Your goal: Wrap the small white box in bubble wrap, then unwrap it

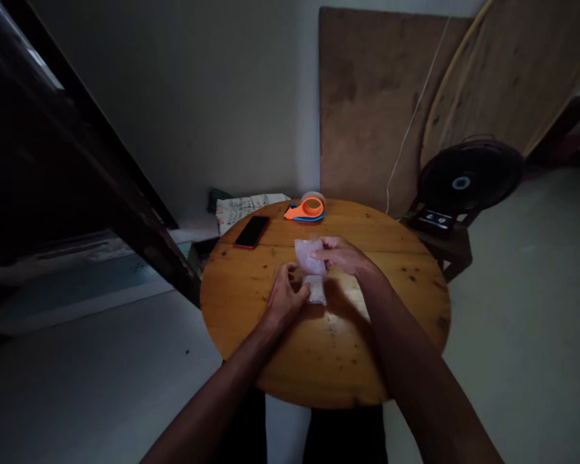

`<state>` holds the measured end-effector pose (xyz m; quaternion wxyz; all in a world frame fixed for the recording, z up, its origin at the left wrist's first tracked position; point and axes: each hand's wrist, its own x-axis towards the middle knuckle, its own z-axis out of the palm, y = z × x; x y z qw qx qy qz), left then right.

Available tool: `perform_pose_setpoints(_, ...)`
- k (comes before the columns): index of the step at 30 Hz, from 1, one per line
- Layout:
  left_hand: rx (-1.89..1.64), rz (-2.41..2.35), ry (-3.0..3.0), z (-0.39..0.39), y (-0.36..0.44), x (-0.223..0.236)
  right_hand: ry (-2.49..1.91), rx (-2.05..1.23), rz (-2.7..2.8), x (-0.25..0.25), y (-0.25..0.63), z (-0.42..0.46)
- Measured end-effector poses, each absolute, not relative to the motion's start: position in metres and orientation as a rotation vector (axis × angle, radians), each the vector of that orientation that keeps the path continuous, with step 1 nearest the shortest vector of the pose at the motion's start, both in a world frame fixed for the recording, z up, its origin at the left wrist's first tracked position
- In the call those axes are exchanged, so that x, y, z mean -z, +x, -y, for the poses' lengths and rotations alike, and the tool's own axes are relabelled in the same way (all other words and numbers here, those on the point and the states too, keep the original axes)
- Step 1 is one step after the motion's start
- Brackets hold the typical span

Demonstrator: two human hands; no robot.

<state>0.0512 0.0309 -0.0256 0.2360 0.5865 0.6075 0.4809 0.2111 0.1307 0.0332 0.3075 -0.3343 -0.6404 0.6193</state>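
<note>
Near the middle of the round wooden table (251,309), a whitish translucent plastic wrap (309,258), perhaps bubble wrap, is in both hands. My right hand (341,254) pinches its raised upper flap between thumb and fingers. On the lower, bundled part (315,290), the thumb of my left hand (286,293) presses at the left side, with the fingers curled beside it. Whether anything lies inside the wrap cannot be seen. Beyond the hands stands an orange and blue tape dispenser (307,209) with a roll of clear tape.
A phone with a red edge (252,232) lies at the table's back left. Behind the table is a printed sack (246,207). On the right, a black fan (461,180) stands by a low wooden stool (457,251). A brown board (362,109) leans against the wall.
</note>
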Motion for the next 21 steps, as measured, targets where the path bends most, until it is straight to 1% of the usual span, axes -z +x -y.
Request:
perform_pose_setpoints(3,-1.384,-1.582,1.443,-0.035,0.051,0.026,-0.833,-1.613,1.78,-0.036,0.213,-0.128)
perform_pose_setpoints(7,-1.346,-1.141,1.276,-0.037,0.051,0.023,-0.835,-1.561,1.868,-0.04,0.215,-0.123)
perform_pose_setpoints(9,-1.327,-1.022,1.268,-0.037,0.051,0.021,-0.856,-1.495,1.927,-0.042,0.216,-0.117)
perform_pose_setpoints(13,-1.273,-1.034,1.234,-0.035,0.05,0.024,-0.962,-1.283,2.007,-0.04,0.218,-0.094)
perform_pose_setpoints(17,-1.292,-0.959,1.217,-0.037,0.049,0.027,-1.024,-1.05,1.989,-0.028,0.221,-0.068)
perform_pose_setpoints(21,-1.292,-0.982,1.261,-0.038,0.048,0.027,-1.051,-0.836,2.05,-0.018,0.222,-0.051)
